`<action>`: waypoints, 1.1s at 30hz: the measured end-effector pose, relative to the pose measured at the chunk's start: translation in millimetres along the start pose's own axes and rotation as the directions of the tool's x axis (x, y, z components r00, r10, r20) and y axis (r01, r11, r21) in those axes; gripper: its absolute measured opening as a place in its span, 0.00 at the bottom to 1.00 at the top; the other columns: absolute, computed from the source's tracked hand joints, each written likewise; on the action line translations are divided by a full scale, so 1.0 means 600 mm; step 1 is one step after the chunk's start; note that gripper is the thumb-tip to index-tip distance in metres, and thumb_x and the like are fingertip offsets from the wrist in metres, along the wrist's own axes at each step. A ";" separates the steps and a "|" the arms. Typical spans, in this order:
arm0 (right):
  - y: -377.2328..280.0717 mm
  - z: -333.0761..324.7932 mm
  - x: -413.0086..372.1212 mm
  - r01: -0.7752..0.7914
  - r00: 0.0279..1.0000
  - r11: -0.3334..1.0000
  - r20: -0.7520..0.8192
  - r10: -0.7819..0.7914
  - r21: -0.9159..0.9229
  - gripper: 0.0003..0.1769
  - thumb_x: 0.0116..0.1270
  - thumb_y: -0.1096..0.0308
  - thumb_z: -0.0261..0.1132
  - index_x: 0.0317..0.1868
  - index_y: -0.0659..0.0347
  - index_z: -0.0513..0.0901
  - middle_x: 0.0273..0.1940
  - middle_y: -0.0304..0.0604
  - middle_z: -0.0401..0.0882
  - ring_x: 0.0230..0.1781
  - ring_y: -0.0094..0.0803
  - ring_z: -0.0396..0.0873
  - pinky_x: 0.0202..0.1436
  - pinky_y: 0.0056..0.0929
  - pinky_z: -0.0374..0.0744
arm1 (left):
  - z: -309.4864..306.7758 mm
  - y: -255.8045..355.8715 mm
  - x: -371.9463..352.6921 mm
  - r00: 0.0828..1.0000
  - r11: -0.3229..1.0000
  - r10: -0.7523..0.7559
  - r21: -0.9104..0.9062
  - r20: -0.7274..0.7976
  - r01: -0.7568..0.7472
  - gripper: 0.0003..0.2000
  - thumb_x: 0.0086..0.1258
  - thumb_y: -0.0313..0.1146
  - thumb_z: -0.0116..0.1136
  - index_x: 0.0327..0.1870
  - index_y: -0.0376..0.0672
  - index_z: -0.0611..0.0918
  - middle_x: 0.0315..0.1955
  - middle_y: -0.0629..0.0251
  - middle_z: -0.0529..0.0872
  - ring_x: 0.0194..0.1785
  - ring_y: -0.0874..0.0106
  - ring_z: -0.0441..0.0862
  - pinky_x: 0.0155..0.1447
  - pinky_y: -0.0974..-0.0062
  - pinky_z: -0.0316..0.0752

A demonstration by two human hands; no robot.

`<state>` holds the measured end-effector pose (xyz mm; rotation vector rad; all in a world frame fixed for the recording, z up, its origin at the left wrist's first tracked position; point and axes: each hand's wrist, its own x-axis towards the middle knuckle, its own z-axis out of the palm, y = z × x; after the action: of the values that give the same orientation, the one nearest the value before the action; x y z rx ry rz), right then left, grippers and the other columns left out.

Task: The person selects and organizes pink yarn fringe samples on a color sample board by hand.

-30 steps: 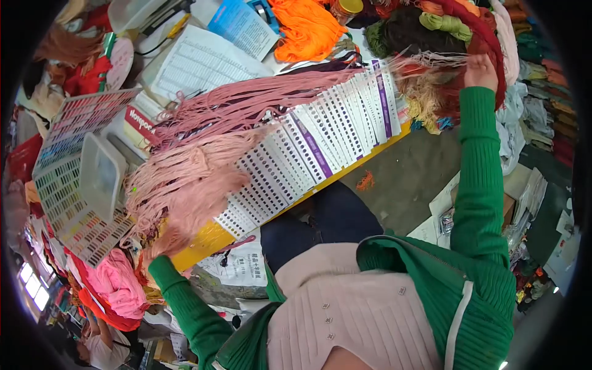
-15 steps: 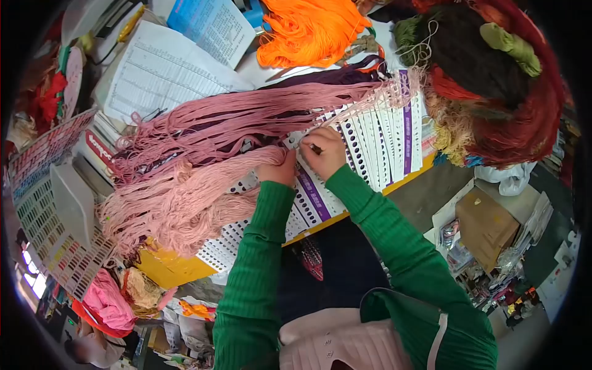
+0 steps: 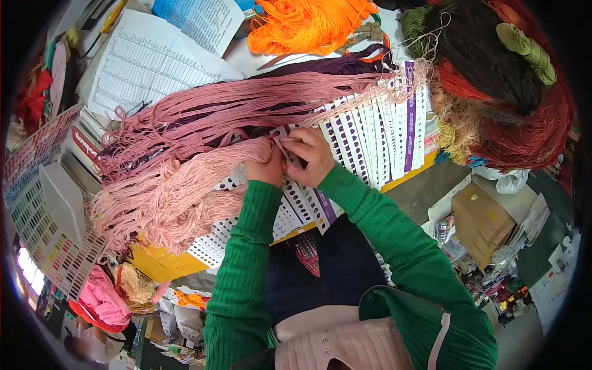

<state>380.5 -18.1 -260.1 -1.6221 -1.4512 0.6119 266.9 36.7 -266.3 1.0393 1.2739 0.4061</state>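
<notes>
My left hand is closed around one end of a pale pink thread skein, which spreads away to the left in loose strands. Close beside it, my right hand pinches the top end of a white punched card with thumb and fingers. A few pink strands seem to pass between the two hands, though the fingers partly hide them. Under both hands lies a fanned row of white cards with dark holes, some bearing purple printed strips. Darker pink thread lies just beyond my hands.
Printed sheets and orange yarn lie at the back. Dark, red and green yarn is heaped on the right. A plastic basket stands left. The yellow table edge runs in front of me. A person is at lower left.
My right hand has moved left, closer to my left hand, and now grips a card's end. One card's lower end now sticks out past the table edge. The whole view has shifted slightly.
</notes>
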 end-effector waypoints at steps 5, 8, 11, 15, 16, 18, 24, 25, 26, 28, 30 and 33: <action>-0.013 -0.002 0.007 -0.061 0.998 0.998 -0.015 0.060 -0.031 0.21 0.36 0.71 0.62 0.36 0.64 0.73 0.35 0.46 0.68 0.36 0.41 0.68 0.39 0.33 0.67 | -0.024 0.026 -0.024 0.997 0.982 -0.074 -0.174 0.008 0.074 0.06 0.58 0.26 0.50 0.36 0.39 0.74 0.16 0.70 0.73 0.15 0.83 0.65 0.17 0.85 0.59; -0.004 -0.004 0.005 -0.058 0.998 0.998 -0.005 0.058 -0.027 0.17 0.39 0.74 0.61 0.35 0.63 0.73 0.35 0.45 0.69 0.35 0.41 0.68 0.39 0.33 0.67 | -0.078 0.080 -0.057 0.774 0.517 -0.312 -0.585 0.551 0.625 0.11 0.64 0.34 0.40 0.44 0.41 0.69 0.06 0.74 0.61 0.08 0.82 0.56 0.12 0.85 0.51; -0.006 -0.006 0.006 -0.080 0.997 0.997 -0.004 0.080 0.002 0.14 0.42 0.80 0.59 0.34 0.63 0.75 0.34 0.45 0.70 0.36 0.39 0.69 0.38 0.30 0.68 | -0.088 0.047 -0.037 0.719 0.570 -0.107 -0.550 0.687 0.610 0.12 0.64 0.33 0.37 0.48 0.45 0.68 0.05 0.75 0.57 0.05 0.80 0.53 0.10 0.84 0.47; 0.001 -0.005 0.005 -0.188 0.980 0.958 -0.022 0.197 0.218 0.15 0.42 0.82 0.57 0.34 0.62 0.74 0.34 0.46 0.71 0.35 0.40 0.70 0.38 0.30 0.69 | -0.021 0.053 -0.017 0.921 0.961 -0.213 0.239 0.325 0.137 0.13 0.60 0.32 0.45 0.47 0.44 0.70 0.11 0.69 0.71 0.11 0.77 0.66 0.15 0.81 0.62; 0.000 -0.003 0.007 -0.145 0.988 0.982 -0.038 0.151 0.125 0.15 0.42 0.81 0.58 0.35 0.62 0.74 0.34 0.46 0.71 0.36 0.41 0.69 0.39 0.31 0.69 | -0.030 0.034 -0.021 0.939 0.746 0.265 0.569 0.220 -0.345 0.13 0.57 0.37 0.51 0.42 0.44 0.73 0.19 0.65 0.76 0.21 0.75 0.73 0.22 0.80 0.67; -0.007 0.001 0.013 -0.159 0.986 0.987 0.044 0.160 -0.035 0.20 0.41 0.71 0.62 0.39 0.60 0.72 0.37 0.46 0.69 0.39 0.41 0.67 0.41 0.33 0.66 | -0.096 0.023 0.001 0.924 0.808 0.291 0.453 0.248 -0.376 0.14 0.56 0.41 0.52 0.40 0.44 0.74 0.23 0.62 0.77 0.28 0.70 0.75 0.27 0.77 0.69; -0.018 0.018 0.017 -0.213 0.972 0.952 0.055 0.230 -0.219 0.22 0.39 0.64 0.64 0.39 0.56 0.70 0.34 0.41 0.65 0.40 0.38 0.64 0.42 0.36 0.61 | -0.483 0.134 -0.090 0.990 0.970 -0.021 -0.236 0.140 0.054 0.21 0.61 0.39 0.40 0.53 0.38 0.64 0.48 0.60 0.69 0.51 0.67 0.66 0.56 0.70 0.61; -0.019 0.020 0.018 -0.228 0.969 0.943 0.043 0.245 -0.242 0.22 0.39 0.64 0.63 0.39 0.55 0.70 0.34 0.41 0.65 0.41 0.38 0.64 0.42 0.36 0.61 | -0.552 0.119 -0.109 0.983 0.973 0.060 -0.209 -0.176 -0.097 0.21 0.61 0.40 0.40 0.53 0.37 0.63 0.48 0.60 0.69 0.51 0.67 0.66 0.56 0.69 0.61; -0.020 0.023 0.018 -0.237 0.966 0.935 0.036 0.255 -0.264 0.22 0.38 0.64 0.63 0.38 0.54 0.70 0.34 0.41 0.65 0.41 0.39 0.64 0.42 0.36 0.61 | -0.553 0.160 -0.138 0.937 0.953 -0.053 -0.299 -0.346 -0.056 0.20 0.61 0.39 0.41 0.52 0.37 0.65 0.47 0.60 0.70 0.51 0.67 0.67 0.54 0.70 0.63; -0.017 0.021 0.022 -0.238 0.950 0.926 0.128 0.285 -0.292 0.25 0.37 0.63 0.63 0.41 0.56 0.69 0.38 0.44 0.65 0.44 0.40 0.63 0.44 0.40 0.62 | -0.548 0.228 -0.187 0.950 0.986 0.159 -0.009 -0.267 -0.167 0.20 0.60 0.38 0.43 0.51 0.36 0.67 0.47 0.60 0.71 0.49 0.66 0.68 0.53 0.72 0.63; -0.022 0.007 0.027 -0.200 0.947 0.923 0.179 0.268 -0.329 0.27 0.38 0.62 0.64 0.42 0.59 0.68 0.39 0.48 0.66 0.44 0.43 0.64 0.44 0.41 0.64 | -0.423 0.268 -0.233 0.925 0.732 0.364 0.582 0.105 -0.354 0.20 0.58 0.36 0.45 0.51 0.36 0.66 0.46 0.60 0.71 0.49 0.68 0.69 0.52 0.74 0.64; -0.034 -0.006 0.021 -0.198 0.966 0.975 0.150 0.212 -0.102 0.27 0.39 0.67 0.65 0.43 0.61 0.68 0.42 0.51 0.65 0.45 0.48 0.64 0.48 0.35 0.65 | -0.318 0.260 -0.304 0.968 0.939 0.248 0.241 0.021 -0.246 0.21 0.58 0.37 0.45 0.51 0.35 0.65 0.46 0.59 0.70 0.49 0.67 0.68 0.52 0.73 0.64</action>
<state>374.8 -7.7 -239.0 -1.8422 -1.4514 0.8229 82.1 56.2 -22.4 1.4151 1.2257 0.4545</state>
